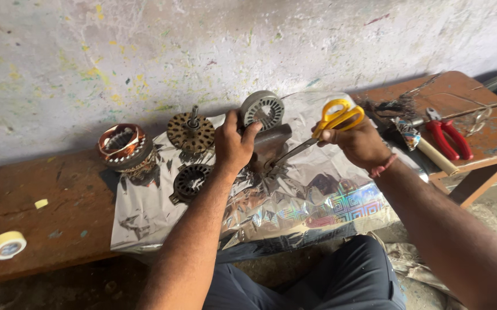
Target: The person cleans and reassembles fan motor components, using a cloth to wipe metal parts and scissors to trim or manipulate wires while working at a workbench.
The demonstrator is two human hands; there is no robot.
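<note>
A long wooden bench (pixel 42 224) runs along a paint-flecked wall (pixel 145 51). Spread over its middle is a wide sheet of shiny foil (pixel 294 201) with a rainbow pattern at its near edge, which hangs over the front of the bench.

On the foil and beside it stand several motor parts: a copper-wound coil (pixel 123 146) at the left end, just off the foil; a round perforated disc with a shaft (pixel 191 132) behind; a dark slotted ring (pixel 191 182) nearer the front, just beside the left forearm; and a grey slotted ring (pixel 264 107) at the back, right behind the hands.

The left hand (pixel 232 143) is closed around a curled piece of dull sheet (pixel 271 143), holding it upright over the foil. The right hand (pixel 358 142) grips a pair of yellow-handled scissors (pixel 323 129), fingers through the loops, the blades pointing left and meeting the lower edge of the sheet.

To the right, on the bench's end, lie red-handled pliers (pixel 448 136), a pale wooden handle (pixel 437 156) with a crumpled foil scrap (pixel 406 131) at its top, and a tangle of dark wire (pixel 395 105). Far left, well apart from the work, sit a roll of pale tape (pixel 7 245) and a small yellow scrap (pixel 41 203).
</note>
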